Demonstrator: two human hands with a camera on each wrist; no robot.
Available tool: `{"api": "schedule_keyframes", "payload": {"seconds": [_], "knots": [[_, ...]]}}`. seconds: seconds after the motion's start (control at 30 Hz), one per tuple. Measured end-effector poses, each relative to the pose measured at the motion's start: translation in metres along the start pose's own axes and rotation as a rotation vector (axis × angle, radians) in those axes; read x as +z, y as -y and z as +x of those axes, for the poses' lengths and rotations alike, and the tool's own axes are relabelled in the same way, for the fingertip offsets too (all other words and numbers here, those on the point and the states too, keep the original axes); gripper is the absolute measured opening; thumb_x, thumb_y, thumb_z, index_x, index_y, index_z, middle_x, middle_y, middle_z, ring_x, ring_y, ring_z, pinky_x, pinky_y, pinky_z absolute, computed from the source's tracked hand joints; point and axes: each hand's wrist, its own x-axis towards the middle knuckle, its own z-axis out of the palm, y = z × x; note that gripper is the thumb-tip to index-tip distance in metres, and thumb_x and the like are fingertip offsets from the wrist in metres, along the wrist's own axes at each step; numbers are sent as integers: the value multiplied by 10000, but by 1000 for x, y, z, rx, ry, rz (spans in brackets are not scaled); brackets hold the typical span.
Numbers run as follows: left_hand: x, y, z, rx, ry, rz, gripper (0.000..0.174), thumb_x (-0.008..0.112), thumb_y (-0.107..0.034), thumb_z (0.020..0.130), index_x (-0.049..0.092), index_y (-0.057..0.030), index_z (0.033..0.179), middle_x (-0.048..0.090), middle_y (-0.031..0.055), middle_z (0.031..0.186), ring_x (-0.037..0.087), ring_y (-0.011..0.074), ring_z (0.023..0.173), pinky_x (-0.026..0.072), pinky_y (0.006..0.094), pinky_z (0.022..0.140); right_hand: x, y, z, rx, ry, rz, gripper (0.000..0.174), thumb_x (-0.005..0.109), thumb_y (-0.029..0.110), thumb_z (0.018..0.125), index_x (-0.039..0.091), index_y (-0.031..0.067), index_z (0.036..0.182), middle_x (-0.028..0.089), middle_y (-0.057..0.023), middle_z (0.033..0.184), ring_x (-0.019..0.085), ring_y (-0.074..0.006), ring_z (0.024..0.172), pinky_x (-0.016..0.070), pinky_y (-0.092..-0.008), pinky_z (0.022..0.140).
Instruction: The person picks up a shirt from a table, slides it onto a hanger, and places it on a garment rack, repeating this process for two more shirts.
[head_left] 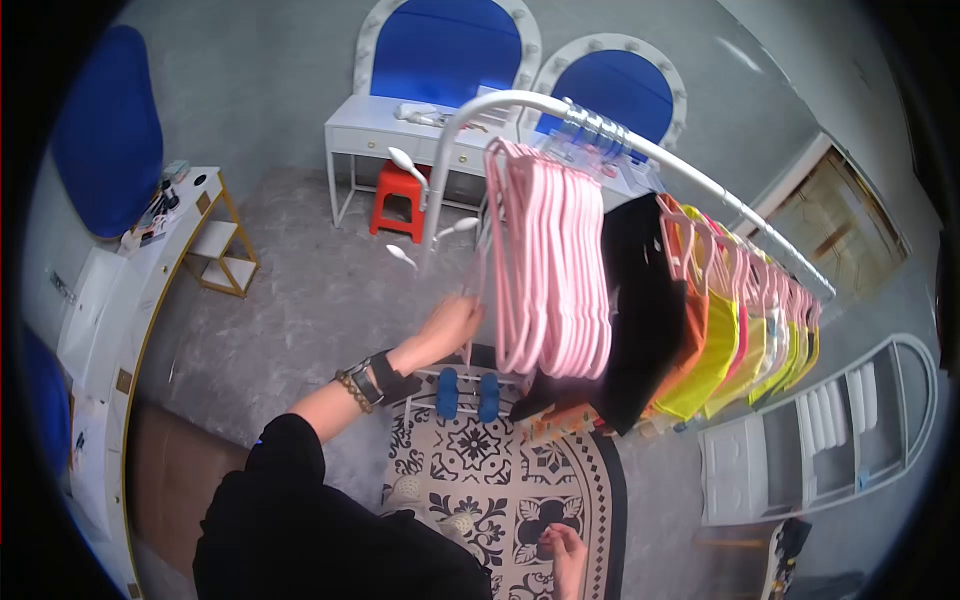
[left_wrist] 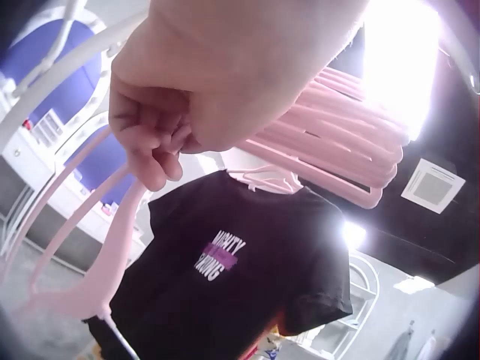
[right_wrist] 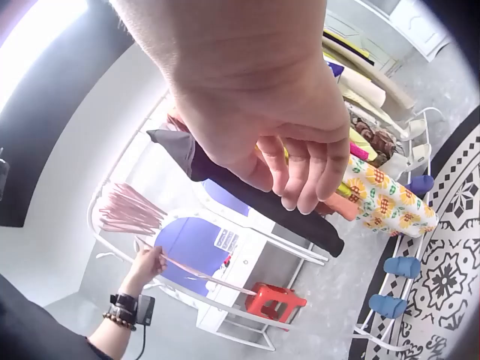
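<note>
My left hand [head_left: 447, 328] is at the near end of a white clothes rack. In the left wrist view its curled fingers grip a pink hanger [left_wrist: 111, 270], held apart from the dense bunch of empty pink hangers [left_wrist: 330, 142] on the rail. A black T-shirt [left_wrist: 225, 255] with printed lettering hangs beside that bunch. My right hand [head_left: 567, 560] is low in the head view, over the patterned mat. In the right wrist view it holds nothing, its fingers loosely bent in front of the black garment [right_wrist: 266, 210].
Orange, yellow and other garments [head_left: 725, 350] fill the far part of the rail [head_left: 700, 180]. Behind stand a white vanity table [head_left: 350, 133] and a red stool [head_left: 398, 205]. Blue rollers [head_left: 447, 394] sit on the rack's base by the patterned mat [head_left: 480, 490]. A white shelf [head_left: 730, 465] is at right.
</note>
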Motion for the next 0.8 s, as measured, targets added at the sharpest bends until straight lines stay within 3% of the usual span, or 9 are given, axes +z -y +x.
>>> {"api": "schedule_keyframes", "payload": {"seconds": [0.07, 0.1, 0.2, 0.37, 0.43, 0.5, 0.63, 0.67, 0.8], "knots": [[27, 1, -28, -246, 164, -345, 353, 504, -162, 949, 617, 67, 706, 611, 213, 559, 683, 311, 555, 520, 452, 586, -15, 15, -30, -136, 13, -187, 295, 655, 285, 981, 690, 88, 1197, 716, -55, 1023, 673, -166, 923, 537, -273, 825], [1, 25, -50, -258, 239, -276, 384, 479, -154, 959, 612, 62, 671, 603, 176, 528, 666, 298, 523, 515, 434, 562, 32, -23, -46, -101, 30, -100, 250, 629, 242, 997, 689, 60, 1158, 710, -48, 953, 653, -141, 860, 545, -288, 790], [60, -3, -87, -248, 463, -275, 401, 491, -173, 987, 598, 31, 659, 640, 147, 557, 675, 275, 533, 536, 414, 546, -14, -47, -52, 0, -89, 33, 203, 605, 96, 963, 655, -15, 1125, 718, -74, 915, 673, -123, 836, 501, -249, 722], [114, -82, -192, 282, 892, -29, 256, 510, -203, 990, 656, -9, 908, 658, 252, 747, 656, 451, 746, 516, 529, 652, -26, -80, -106, -91, -182, 272, 302, 631, 165, 988, 602, -8, 1234, 694, -92, 1074, 670, -152, 965, 532, -287, 813], [128, -139, -239, 447, 982, -14, 210, 542, -188, 968, 623, -18, 1062, 624, 281, 949, 634, 465, 859, 499, 558, 730, -41, -77, -140, -177, -283, 61, 361, 642, 182, 985, 566, 6, 1291, 659, -86, 1157, 644, -153, 1025, 531, -295, 849], [135, -204, -284, 623, 1060, 15, 162, 561, -188, 975, 567, -48, 1057, 537, 227, 1079, 593, 476, 934, 504, 528, 740, -59, -68, -186, -174, -335, 143, 408, 650, 202, 977, 546, 30, 1332, 611, -87, 1238, 592, -164, 1125, 513, -317, 909], [183, -319, -380, 996, 1326, -16, 277, 582, -72, 886, 568, -68, 1163, 541, 225, 1161, 618, 484, 933, 515, 561, 774, -106, -95, -279, -431, -628, -253, 505, 655, 309, 959, 512, 26, 1352, 508, -136, 1342, 459, -286, 1294, 401, -408, 1059], [183, -346, -407, 1073, 1373, -50, 284, 581, -62, 874, 567, -62, 1158, 556, 221, 1153, 623, 480, 924, 517, 560, 772, -113, -102, -304, -461, -637, -269, 517, 648, 335, 957, 513, 11, 1337, 510, -151, 1330, 440, -331, 1292, 370, -421, 1085], [196, -460, -509, 1354, 1529, -196, 231, 561, -60, 873, 567, -40, 1103, 602, 202, 1073, 638, 456, 879, 513, 551, 744, -138, -130, -413, -178, -657, -310, 422, 623, 291, 959, 541, 56, 1299, 613, -193, 1162, 608, -357, 1051, 498, -449, 893]]}}
